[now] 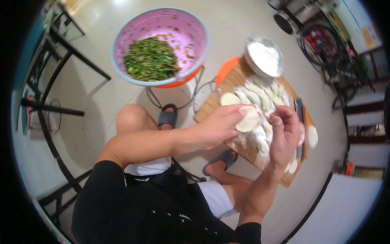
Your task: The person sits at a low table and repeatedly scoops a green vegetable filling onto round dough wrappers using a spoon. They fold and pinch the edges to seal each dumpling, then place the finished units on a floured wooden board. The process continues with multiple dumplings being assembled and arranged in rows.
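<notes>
A round pale dumpling wrapper (248, 120) lies in my left hand (221, 125), the thumb pressed on its face and the fingers beneath. Just right of it, over the wooden board (212, 106), is my right hand (285, 132). Its fingers are curled toward the thumb, apart from the wrapper; whether they pinch anything cannot be made out. Floury folded dumplings (252, 96) crowd the board behind and between my hands. Another flat wrapper (230, 99) rests at the board's left side, and a smaller one (293, 166) near its front right corner.
A pink basin (187, 34) of chopped green filling (151, 59) stands on an orange stool (178, 83) at the far left. A bowl of white flour (264, 58) sits on the board's far end. Left is a black metal frame (57, 107); a bicycle (323, 42) stands far right.
</notes>
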Available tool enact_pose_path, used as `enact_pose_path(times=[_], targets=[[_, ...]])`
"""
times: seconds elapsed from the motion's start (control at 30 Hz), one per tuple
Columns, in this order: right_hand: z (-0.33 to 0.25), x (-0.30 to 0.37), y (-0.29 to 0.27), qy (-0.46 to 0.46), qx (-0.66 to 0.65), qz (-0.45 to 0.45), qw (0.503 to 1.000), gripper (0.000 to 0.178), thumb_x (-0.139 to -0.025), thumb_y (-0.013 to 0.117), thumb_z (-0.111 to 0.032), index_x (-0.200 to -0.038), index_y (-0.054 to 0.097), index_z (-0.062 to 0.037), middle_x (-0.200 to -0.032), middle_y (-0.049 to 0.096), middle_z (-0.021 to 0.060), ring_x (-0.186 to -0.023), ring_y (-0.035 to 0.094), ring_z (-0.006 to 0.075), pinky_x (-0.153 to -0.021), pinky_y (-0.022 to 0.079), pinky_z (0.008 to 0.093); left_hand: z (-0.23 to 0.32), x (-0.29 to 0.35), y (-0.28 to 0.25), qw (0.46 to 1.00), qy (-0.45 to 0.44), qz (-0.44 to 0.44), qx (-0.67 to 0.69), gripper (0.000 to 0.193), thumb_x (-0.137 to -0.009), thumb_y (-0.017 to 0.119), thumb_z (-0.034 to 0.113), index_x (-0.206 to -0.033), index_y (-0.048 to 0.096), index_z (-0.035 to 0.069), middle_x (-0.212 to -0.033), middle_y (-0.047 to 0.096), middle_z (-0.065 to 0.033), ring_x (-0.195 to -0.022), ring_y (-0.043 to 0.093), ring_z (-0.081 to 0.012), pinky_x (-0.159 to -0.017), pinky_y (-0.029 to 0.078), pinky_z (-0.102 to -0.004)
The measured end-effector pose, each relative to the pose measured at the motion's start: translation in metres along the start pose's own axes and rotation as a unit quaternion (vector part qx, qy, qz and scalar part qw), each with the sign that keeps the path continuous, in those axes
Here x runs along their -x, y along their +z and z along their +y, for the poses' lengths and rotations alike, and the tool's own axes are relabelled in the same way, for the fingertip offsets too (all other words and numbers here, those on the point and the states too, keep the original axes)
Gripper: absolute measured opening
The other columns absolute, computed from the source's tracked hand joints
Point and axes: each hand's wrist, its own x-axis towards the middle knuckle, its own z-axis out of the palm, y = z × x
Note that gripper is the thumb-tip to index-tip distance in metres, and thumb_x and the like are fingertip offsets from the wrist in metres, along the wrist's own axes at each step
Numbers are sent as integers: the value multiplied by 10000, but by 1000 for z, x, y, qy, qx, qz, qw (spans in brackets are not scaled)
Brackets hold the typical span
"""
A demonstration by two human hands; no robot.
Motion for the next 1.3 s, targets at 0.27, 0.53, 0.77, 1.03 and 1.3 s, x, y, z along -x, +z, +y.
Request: enact_pose_path(times=[0.27, 0.53, 0.77, 1.03, 1.3], targets=[[-53, -64, 154, -329, 311, -327, 829, 475, -702, 829, -223, -1139, 684, -104, -956, 608, 71, -927, 558, 275, -907, 415, 403, -6, 1, -61, 999, 2, 3, -42, 364, -1026, 508, 212, -1364, 501, 76, -1281, 578, -79, -1120, 592, -208, -831, 556, -418], [-22, -102, 219, -365, 292, -421, 778, 173, -760, 773, -138, -926, 729, -122, -817, 614, 21, -847, 554, 243, -846, 415, 394, 5, 12, -91, 977, -19, 0, -210, 340, -1008, 505, 229, -1314, 579, 103, -1123, 608, -37, -957, 560, -133, -751, 528, -350], [-15, -121, 224, -259, 293, -298, 871, 66, -847, 721, -82, -886, 731, -30, -789, 680, 74, -790, 574, 264, -742, 465, 385, 17, 17, -100, 964, -48, -13, -263, 444, -976, 456, 212, -1391, 565, 98, -664, 539, 8, -607, 509, -82, -556, 458, -298], [-17, -110, 216, -210, 261, -377, 863, 70, -831, 727, -98, -871, 743, -44, -764, 667, 60, -761, 552, 255, -732, 432, 368, 24, 29, -98, 965, -53, -20, -256, 461, -959, 434, 168, -1381, 560, 32, -597, 478, 4, -540, 473, -103, -493, 398, -314], [-20, -108, 206, -226, 206, -400, 864, 92, -856, 719, -144, -868, 763, -64, -762, 678, 43, -760, 569, 226, -763, 421, 353, 21, 30, -98, 963, -26, -6, -269, 483, -937, 433, 155, -1385, 556, 26, -665, 540, -42, -608, 517, -147, -562, 436, -339]])
